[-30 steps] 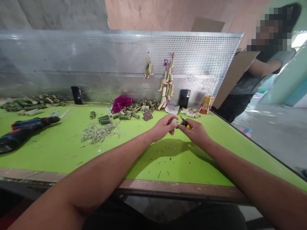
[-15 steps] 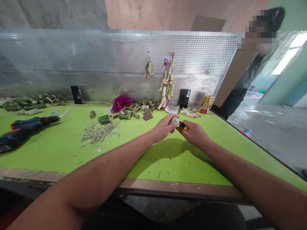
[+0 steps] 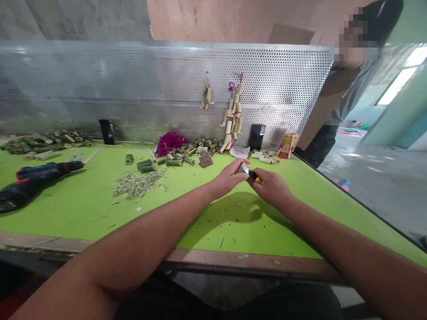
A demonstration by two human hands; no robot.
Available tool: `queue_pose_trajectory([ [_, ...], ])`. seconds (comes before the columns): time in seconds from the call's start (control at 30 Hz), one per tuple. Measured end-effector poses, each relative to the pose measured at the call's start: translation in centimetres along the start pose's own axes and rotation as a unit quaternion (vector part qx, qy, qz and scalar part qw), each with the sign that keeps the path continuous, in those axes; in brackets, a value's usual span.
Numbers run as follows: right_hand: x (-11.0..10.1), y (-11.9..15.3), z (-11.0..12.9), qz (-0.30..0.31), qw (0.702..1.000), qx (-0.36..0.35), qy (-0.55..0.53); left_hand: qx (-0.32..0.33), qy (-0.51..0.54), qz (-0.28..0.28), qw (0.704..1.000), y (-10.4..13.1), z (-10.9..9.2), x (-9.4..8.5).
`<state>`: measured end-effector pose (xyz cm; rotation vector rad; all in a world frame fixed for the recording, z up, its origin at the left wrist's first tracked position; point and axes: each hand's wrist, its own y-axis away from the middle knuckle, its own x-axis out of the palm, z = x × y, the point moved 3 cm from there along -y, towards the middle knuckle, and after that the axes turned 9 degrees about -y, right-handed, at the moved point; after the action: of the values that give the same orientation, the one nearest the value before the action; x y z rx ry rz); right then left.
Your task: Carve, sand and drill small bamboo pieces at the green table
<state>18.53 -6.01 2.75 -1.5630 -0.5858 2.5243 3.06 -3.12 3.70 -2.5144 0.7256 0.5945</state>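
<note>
My left hand [image 3: 229, 178] is closed around a short bamboo piece [image 3: 241, 167], most of it hidden by the fingers. In my right hand [image 3: 271, 184] is a utility knife [image 3: 255, 176] with a black and yellow handle. Its blade lies against the bamboo by my left thumb. Both hands are above the green tabletop [image 3: 283, 231]. Pale peeled bamboo pieces [image 3: 265, 157] lie just beyond them, near a small brown square [image 3: 205, 161] that looks like sandpaper.
A cordless drill [image 3: 36, 180] lies at the left, with bamboo shavings [image 3: 136, 183] and green bamboo pieces [image 3: 146, 166] nearer the middle. Purple string [image 3: 170, 144], a phone [image 3: 256, 136] and a drink bottle [image 3: 287, 143] line the back. A person [image 3: 343, 98] stands beyond the right edge.
The knife blade has shifted slightly and its angle against the bamboo differs. My left thumb now stretches towards the blade. The person at the right leans closer to the table.
</note>
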Motion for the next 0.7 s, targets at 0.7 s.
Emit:
queue_pose_trajectory([
  [0.7, 1.3, -1.5, -3.6, 0.054, 0.995, 0.083, 0.007, -0.062, -0.182, -0.114, 0.975, -1.7, 3.7, -2.4],
])
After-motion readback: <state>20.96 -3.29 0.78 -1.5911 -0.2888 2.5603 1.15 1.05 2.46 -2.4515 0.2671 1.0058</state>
